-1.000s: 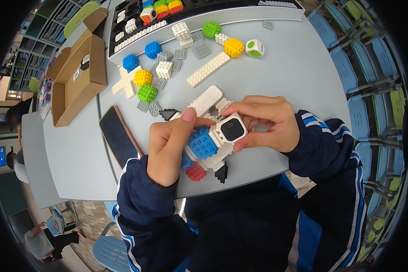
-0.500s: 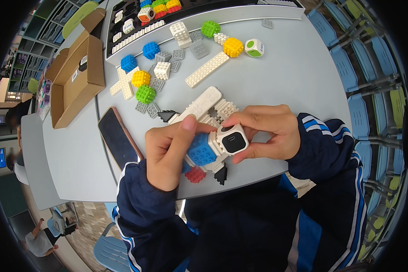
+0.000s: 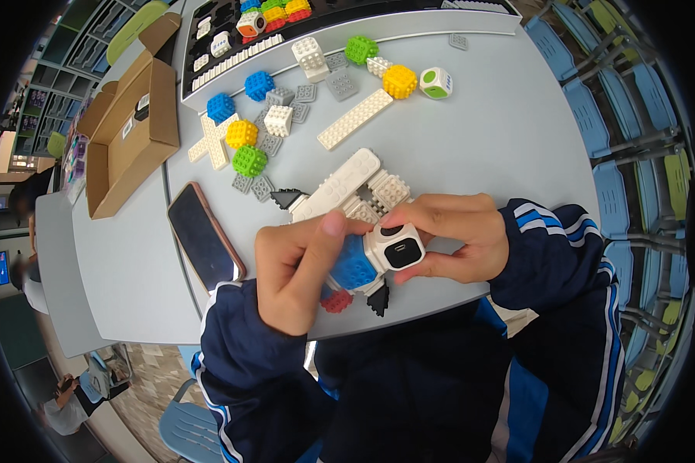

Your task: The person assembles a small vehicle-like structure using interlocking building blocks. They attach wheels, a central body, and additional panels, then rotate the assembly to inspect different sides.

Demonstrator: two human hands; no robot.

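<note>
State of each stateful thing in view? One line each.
Left hand: gripping blue-and-white block build
Right hand: pinching white cube
White cube: held, attachment unclear
Smartphone: screen up, dark
Cardboard box: open
Block case: open, blocks inside
White studded bar: flat, loose

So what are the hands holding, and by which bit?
The right hand pinches the white cube with a black face by opposite sides. The left hand holds the blue block by its left side, exact grip partly hidden.
</note>
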